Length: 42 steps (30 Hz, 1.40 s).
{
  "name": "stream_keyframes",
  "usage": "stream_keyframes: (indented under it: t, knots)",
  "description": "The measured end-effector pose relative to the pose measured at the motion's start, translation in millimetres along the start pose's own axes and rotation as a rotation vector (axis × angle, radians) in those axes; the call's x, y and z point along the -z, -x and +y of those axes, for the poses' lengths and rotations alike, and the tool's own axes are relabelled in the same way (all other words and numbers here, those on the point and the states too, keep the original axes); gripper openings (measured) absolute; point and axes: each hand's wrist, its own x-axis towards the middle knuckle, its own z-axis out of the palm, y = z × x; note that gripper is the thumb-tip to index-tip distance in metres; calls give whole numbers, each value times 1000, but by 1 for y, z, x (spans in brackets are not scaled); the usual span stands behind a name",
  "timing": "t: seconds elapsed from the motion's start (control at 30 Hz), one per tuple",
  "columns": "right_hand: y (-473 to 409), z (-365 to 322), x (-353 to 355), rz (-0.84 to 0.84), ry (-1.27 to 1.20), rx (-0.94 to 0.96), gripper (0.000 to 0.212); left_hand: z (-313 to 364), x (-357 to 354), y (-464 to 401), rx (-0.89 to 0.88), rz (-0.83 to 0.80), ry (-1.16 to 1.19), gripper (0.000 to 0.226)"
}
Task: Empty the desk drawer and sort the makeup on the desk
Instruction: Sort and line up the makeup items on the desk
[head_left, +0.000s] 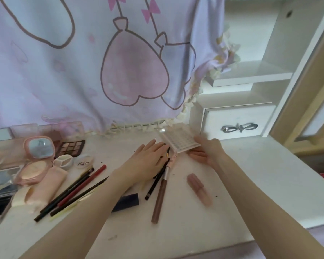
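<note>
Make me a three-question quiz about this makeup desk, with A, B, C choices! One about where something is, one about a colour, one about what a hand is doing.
1. Where is the eyeshadow palette?
A. Far left part of the desk, by the pink compact
B. On the shelf
C. Under the right hand

2. What colour is the small drawer with the bow handle?
A. Pink
B. White
C. Black

3. What is the right hand doing?
A. Resting flat
B. Holding the clear grid case
C. Pulling the drawer

Answers:
1 A, it lies just right of the open pink compact.
2 B, its front is white and its bow silvery.
3 B, its fingers grip the clear grid case; the left hand lies flat over the pencils.
</note>
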Motion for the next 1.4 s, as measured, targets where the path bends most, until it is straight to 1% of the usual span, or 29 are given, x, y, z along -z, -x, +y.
stream_keyframes:
  t: [0.03, 0.1, 0.2, 0.27, 0.33, 0.37, 0.43, 0.5, 0.53, 0.57, 0.63, 0.67, 0.77, 0.83, 0.93, 1.03, 1.1, 1.17, 1.2, 1.23, 1.3, 1.33, 1.4]
  knots:
    - [-2, 0, -1, 12, 13, 3, 16, 2, -2, -4, -3, 3, 19, 50]
    - [-5, 0, -2, 18, -6, 1, 9, 5, -7, -10, -6, 57, 38, 51]
    - [2, 2, 0, -35, -110, 7, 7, 7, -8, -14, -34, 249, 74, 51]
    - [9, 5, 3, -86, -151, 45, 11, 13, -3, -12, 15, 373, 284, 52]
    - [16, 5, 8, -127, -181, 85, 17, 20, 4, -9, 109, 468, 558, 53]
    - [20, 5, 11, -149, -197, 109, 20, 22, 7, -9, 166, 504, 659, 55]
    - [30, 4, 16, -195, -230, 166, 20, 24, 14, -7, 288, 510, 831, 58]
    - [42, 4, 18, -241, -249, 211, 11, 25, 19, -3, 377, 457, 1107, 61]
    - [49, 4, 18, -271, -253, 223, 6, 26, 21, -1, 384, 434, 1261, 57]
    - [55, 4, 17, -307, -254, 230, 5, 27, 23, 2, 369, 434, 1368, 48]
    - [65, 7, 16, -381, -233, 246, 5, 27, 26, 9, 324, 483, 1419, 33]
    - [69, 7, 16, -399, -209, 258, 5, 27, 28, 12, 308, 505, 1415, 31]
    - [76, 6, 15, -391, -129, 319, 21, 24, 34, 22, 263, 531, 1334, 34]
    - [80, 5, 13, -395, -114, 330, 21, 24, 37, 28, 216, 562, 1309, 32]
    - [85, 5, 11, -432, -149, 297, 21, 28, 42, 36, 192, 641, 1197, 25]
    - [89, 0, 18, -469, -200, 237, 28, 24, 49, 43, 139, 626, 1082, 26]
    - [91, -4, 27, -497, -232, 179, 32, 12, 52, 50, 8, 561, 877, 39]
    - [92, -5, 36, -508, -280, 106, 33, -1, 56, 56, -158, 502, 595, 57]
    - [93, -5, 40, -507, -300, 68, 32, -3, 57, 58, -228, 492, 461, 56]
    - [94, -4, 42, -509, -315, 37, 30, -3, 58, 58, -295, 501, 324, 51]
    - [98, -3, 41, -517, -322, 0, 27, 0, 56, 55, -415, 570, 98, 39]
    - [99, -2, 39, -519, -334, -8, 27, 3, 55, 54, -457, 623, 39, 35]
    - [101, 0, 33, -501, -433, -21, 31, 9, 53, 54, -472, 722, 25, 30]
